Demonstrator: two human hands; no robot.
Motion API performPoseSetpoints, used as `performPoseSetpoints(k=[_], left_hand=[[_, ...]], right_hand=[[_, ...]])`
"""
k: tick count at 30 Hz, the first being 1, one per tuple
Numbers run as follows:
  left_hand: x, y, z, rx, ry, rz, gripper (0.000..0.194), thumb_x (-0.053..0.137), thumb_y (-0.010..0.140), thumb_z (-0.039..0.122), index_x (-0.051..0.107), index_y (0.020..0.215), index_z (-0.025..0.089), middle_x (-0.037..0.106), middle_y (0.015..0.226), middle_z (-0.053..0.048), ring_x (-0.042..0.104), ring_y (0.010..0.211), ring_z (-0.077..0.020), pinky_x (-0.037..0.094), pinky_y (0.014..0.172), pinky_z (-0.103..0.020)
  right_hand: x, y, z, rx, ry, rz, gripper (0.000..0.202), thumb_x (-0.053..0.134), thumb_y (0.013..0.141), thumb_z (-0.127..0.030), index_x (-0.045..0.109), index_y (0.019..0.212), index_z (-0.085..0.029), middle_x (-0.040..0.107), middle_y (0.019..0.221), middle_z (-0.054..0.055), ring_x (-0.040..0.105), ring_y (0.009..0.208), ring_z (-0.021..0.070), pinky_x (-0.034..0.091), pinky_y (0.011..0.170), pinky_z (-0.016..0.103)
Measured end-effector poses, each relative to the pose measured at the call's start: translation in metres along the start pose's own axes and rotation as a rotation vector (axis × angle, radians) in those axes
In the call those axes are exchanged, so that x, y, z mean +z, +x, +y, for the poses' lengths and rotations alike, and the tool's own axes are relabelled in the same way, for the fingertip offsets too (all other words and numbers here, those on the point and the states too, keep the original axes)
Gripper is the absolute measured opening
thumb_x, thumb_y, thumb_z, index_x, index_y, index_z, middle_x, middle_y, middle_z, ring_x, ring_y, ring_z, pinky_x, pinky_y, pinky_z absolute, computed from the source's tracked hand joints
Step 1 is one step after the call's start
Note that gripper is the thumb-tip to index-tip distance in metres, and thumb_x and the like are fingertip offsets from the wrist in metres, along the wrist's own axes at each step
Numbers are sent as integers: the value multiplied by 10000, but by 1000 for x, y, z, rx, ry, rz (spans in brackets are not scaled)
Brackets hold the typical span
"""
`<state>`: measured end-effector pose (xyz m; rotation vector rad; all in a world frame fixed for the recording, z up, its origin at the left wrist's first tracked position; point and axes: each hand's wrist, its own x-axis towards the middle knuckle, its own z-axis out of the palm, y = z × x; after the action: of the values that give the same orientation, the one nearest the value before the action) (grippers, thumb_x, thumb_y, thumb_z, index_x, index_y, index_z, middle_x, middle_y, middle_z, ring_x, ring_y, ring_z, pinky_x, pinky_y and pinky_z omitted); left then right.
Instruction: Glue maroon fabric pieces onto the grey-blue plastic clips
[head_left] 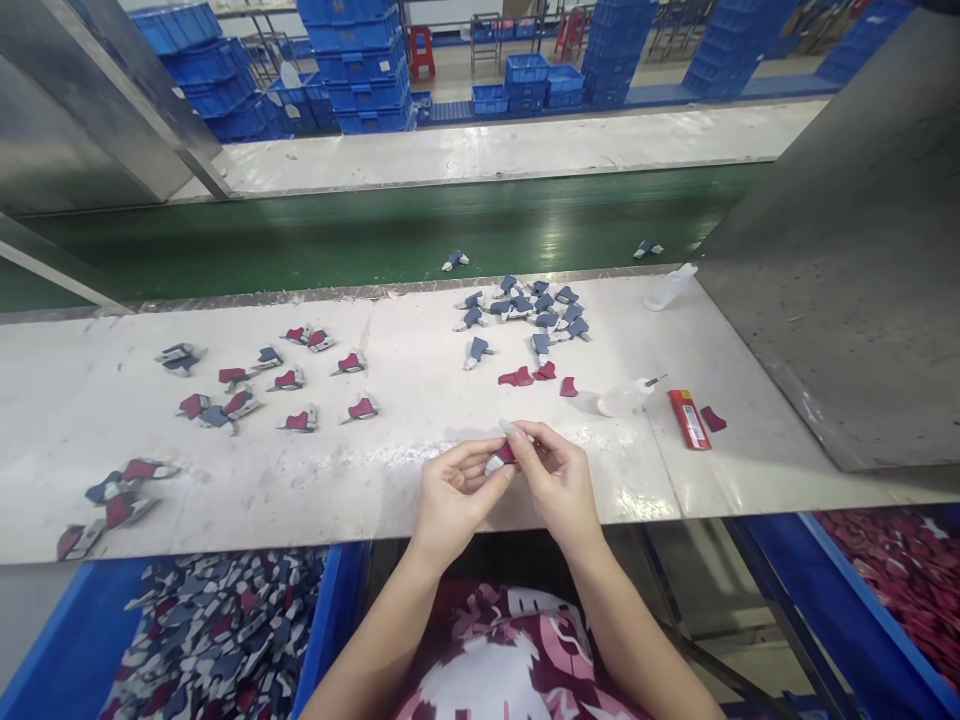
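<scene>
Maroon and pale grey, a small angular part (502,458) sits between the fingertips of both hands, just above the near edge of a long whitish tabletop (405,380). The left hand (459,495) is curled nearly closed, its thumb and bent fingers pinching the part from one side; the right hand (559,485) is closed in a similar pinch, thumb and forefinger at the part's upper end, and the fingers hide much of it. Beyond the hands lie a few flat maroon pieces (517,377), with a cluster of blue-and-white angular parts (521,305) just behind them. To the right, a translucent white bottle with a thin metal needle tip (626,398) lies near a red rectangular box with a white label (687,420), and a single flat maroon offcut-shaped piece (714,418) is just beside the box. Scattered maroon-and-grey and blue-and-grey parts (300,419) cover the left side. Behind runs a green belt (300,240) carrying two blue-and-white parts, well apart. Below the tabletop, a blue plastic bin (56,645) at left holds many mixed parts.
</scene>
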<state>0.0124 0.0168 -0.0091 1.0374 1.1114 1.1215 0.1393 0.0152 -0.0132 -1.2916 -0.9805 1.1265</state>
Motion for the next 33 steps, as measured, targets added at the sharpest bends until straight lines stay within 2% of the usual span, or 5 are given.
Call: performPoseSetpoints(k=[7, 11, 14, 17, 33], left_hand=[[-1, -2, -4, 3, 25, -9, 326, 744, 836, 323, 750, 1123, 169, 786, 1069, -86, 763, 949, -238, 629, 891, -332], [-4, -2, 3, 19, 104, -16, 321, 705, 870, 366, 748, 1126, 177, 784, 1068, -84, 771, 904, -245, 633, 850, -321], [-8, -3, 10, 32, 160, -60, 295, 682, 892, 355, 748, 1124, 186, 782, 1081, -77, 770, 907, -237, 631, 819, -293], [-11, -4, 15, 26, 206, -114, 297, 680, 896, 351, 748, 1133, 184, 787, 1064, -74, 762, 940, -240, 627, 817, -287], [-14, 2, 27, -108, 160, -223, 281, 691, 889, 346, 753, 1099, 170, 792, 1033, -87, 762, 944, -249, 609, 862, -308]], right_hand=[[-12, 4, -3, 3, -50, -105, 363, 538, 957, -477, 756, 956, -187, 684, 779, 39, 643, 749, 173, 545, 729, 316], [-28, 4, -7, -364, -408, -147, 472, 710, 862, -411, 618, 1301, -265, 636, 1142, 83, 612, 1062, 242, 543, 886, 402], [-36, 8, -10, -685, -571, -171, 405, 768, 825, -274, 650, 1212, -278, 624, 1145, 76, 563, 1117, 250, 510, 940, 430], [-40, 14, -13, -837, -584, -221, 239, 726, 855, -179, 670, 1074, -254, 660, 1003, 53, 558, 1053, 236, 507, 919, 422], [-31, 15, 0, -901, -623, -154, 94, 669, 892, -182, 616, 964, -210, 629, 897, 58, 525, 933, 226, 492, 818, 386]])
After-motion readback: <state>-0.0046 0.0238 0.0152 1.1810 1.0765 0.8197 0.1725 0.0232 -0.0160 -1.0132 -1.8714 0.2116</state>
